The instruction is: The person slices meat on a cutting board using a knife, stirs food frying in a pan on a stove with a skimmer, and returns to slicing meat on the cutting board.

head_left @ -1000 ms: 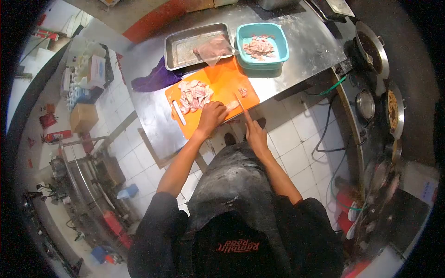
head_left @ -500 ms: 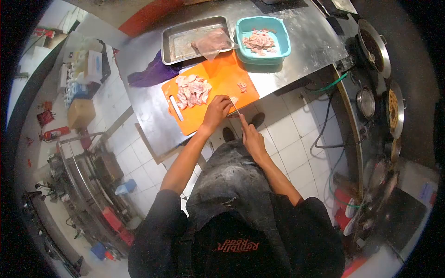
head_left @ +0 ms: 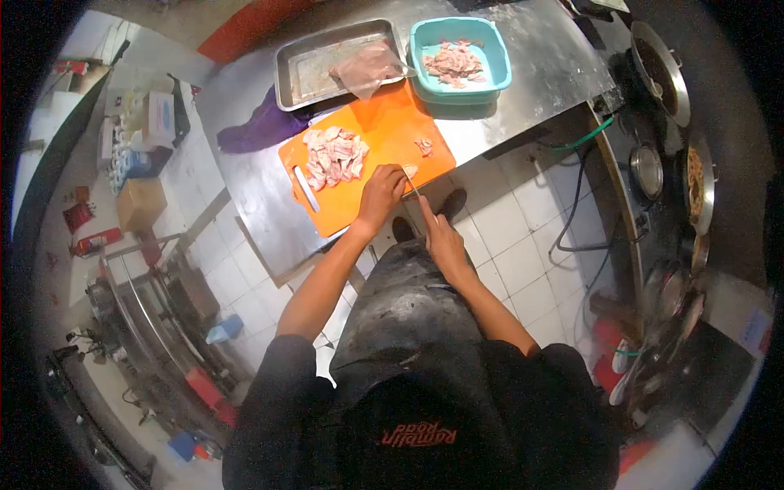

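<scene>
An orange cutting board [head_left: 384,135] lies at the front edge of the metal table. On its left half is a pile of raw meat strips [head_left: 335,157]; a few small cut bits [head_left: 423,147] lie at its right. My left hand [head_left: 381,193] presses a small piece of meat [head_left: 410,171] near the board's front edge, fingers bent together. In my right hand [head_left: 442,237] is a knife [head_left: 411,183], its blade at that piece beside my left fingertips. Behind the board stands a teal basin [head_left: 419,65] holding meat pieces [head_left: 452,64].
A metal tray [head_left: 296,95] with bagged meat [head_left: 367,68] stands behind the board, beside a purple cloth [head_left: 263,126]. Pans [head_left: 660,73] sit on the stove at the right. A green hose [head_left: 586,139] hangs near the table's right end.
The knife and my left hand have come together over the small piece of meat, whereas they were apart a second ago. The table appears slightly higher and farther left in view.
</scene>
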